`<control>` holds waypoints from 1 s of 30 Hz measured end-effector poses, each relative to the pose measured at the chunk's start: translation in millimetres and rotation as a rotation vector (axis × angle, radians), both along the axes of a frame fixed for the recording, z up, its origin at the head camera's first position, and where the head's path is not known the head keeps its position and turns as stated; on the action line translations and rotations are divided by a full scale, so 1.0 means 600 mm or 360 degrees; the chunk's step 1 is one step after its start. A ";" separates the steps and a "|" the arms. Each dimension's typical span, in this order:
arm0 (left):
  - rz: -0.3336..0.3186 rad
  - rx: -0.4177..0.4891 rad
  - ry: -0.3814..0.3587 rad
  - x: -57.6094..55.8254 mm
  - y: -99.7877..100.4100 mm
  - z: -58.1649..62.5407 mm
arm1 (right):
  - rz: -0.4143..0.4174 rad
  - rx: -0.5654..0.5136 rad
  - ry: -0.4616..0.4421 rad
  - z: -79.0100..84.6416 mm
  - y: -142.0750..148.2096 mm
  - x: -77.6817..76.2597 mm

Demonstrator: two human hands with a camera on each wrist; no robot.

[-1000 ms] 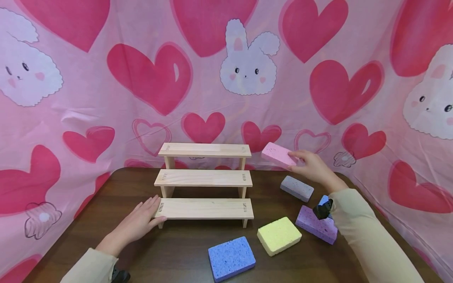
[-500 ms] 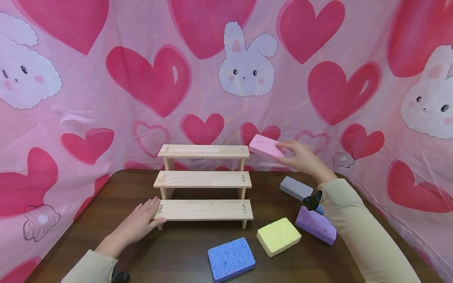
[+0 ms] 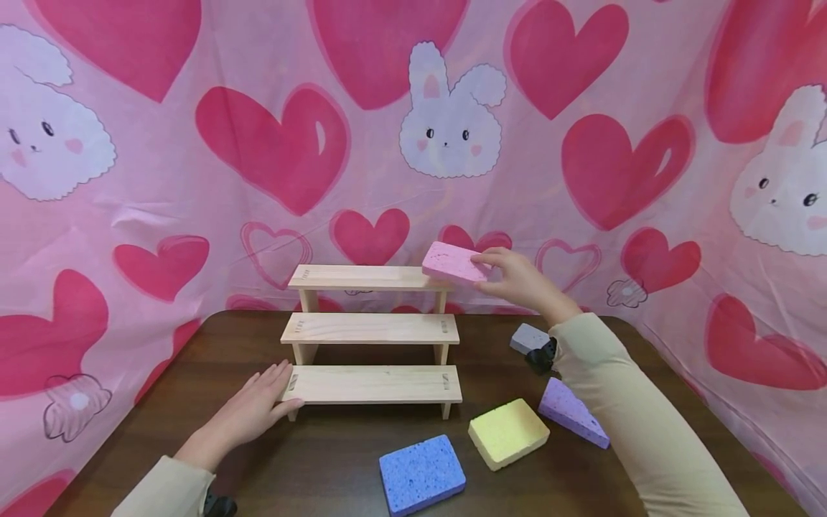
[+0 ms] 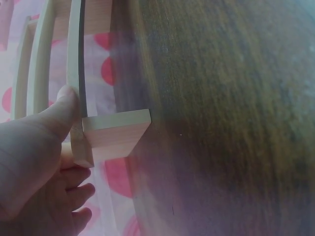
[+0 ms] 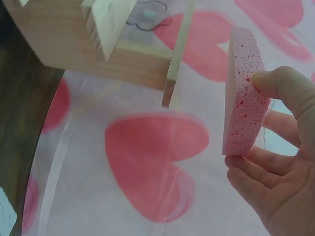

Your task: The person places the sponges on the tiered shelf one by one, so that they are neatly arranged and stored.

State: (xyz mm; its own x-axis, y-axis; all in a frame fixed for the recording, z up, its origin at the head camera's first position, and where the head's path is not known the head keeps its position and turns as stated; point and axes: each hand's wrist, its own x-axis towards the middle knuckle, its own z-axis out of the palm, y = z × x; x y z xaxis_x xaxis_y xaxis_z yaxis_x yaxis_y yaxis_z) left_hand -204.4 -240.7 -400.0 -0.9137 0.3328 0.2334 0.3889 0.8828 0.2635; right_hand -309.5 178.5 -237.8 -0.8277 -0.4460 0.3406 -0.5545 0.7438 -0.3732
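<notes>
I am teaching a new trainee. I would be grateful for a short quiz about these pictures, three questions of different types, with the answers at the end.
1. Which sponge does the right hand hold?
A) yellow
B) pink
C) grey

2. True or false: the left hand touches the top shelf.

3. Fill in the colour: on the table, the yellow sponge lies between the blue sponge and the ____ sponge.

Key:
1. B, the pink sponge.
2. False; it touches the bottom shelf.
3. purple
</notes>
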 end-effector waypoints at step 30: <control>-0.0012 0.0008 -0.0047 0.004 0.000 0.005 | 0.0111 0.0061 -0.0052 -0.012 -0.146 -0.025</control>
State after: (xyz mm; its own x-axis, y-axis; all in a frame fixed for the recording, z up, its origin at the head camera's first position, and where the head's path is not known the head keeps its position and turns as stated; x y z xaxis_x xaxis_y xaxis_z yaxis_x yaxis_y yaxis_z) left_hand -202.2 -240.9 -397.2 -0.9176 0.3387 0.2082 0.3876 0.8786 0.2791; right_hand -324.4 91.1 -245.2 -0.8043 -0.5154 0.2957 -0.5937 0.7177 -0.3639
